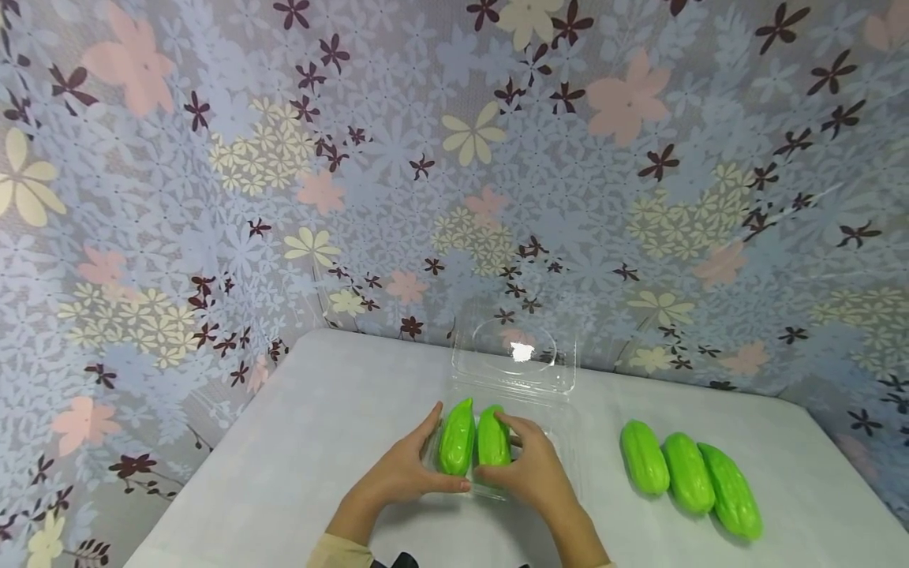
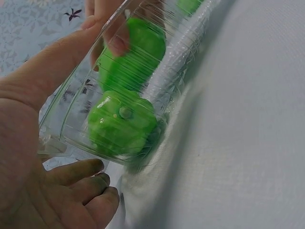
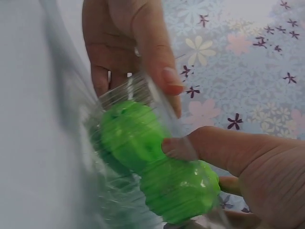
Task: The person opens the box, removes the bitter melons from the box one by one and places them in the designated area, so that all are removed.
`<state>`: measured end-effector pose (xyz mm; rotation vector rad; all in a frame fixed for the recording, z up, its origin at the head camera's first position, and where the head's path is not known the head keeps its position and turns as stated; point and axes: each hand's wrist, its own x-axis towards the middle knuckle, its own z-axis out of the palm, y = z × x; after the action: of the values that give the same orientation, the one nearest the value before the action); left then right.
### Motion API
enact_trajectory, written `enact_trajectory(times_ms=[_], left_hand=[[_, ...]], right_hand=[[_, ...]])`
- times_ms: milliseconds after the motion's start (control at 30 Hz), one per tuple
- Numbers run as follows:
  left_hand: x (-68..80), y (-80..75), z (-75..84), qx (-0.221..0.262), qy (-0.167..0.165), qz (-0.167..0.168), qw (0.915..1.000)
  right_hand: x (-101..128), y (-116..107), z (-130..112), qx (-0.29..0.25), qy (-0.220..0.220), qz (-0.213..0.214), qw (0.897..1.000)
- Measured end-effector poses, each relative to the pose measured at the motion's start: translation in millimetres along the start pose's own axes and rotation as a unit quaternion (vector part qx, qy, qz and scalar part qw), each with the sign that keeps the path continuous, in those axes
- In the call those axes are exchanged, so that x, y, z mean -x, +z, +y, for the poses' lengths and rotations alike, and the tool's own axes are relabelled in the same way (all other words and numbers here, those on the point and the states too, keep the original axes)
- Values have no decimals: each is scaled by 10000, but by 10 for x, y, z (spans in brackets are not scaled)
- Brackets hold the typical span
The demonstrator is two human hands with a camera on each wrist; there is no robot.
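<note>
Clear ribbed plastic forms the clamshell box [image 1: 529, 394], lid up, mid-bench. Inside lie two glossy, bumpy green gourds [image 1: 474, 439] side by side. Left hand [image 1: 405, 470] and right hand [image 1: 533, 470] each keep a curled grip on the box's sides. Three more gourds [image 1: 687, 473] lie well apart on the white bench [image 1: 284, 457], near its right edge.

head view looks down from above — wrist views sit close, sharing the clear box [image 1: 511, 410].
</note>
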<state>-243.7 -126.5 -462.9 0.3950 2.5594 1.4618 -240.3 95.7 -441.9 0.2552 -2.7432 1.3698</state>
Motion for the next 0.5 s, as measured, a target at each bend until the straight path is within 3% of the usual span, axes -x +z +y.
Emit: enact_trajectory(times_ms=[500], left_hand=[[15,6,27,-63,-66,0,10000]], right_hand=[[24,-237,-71,-470,-43,152,9988]])
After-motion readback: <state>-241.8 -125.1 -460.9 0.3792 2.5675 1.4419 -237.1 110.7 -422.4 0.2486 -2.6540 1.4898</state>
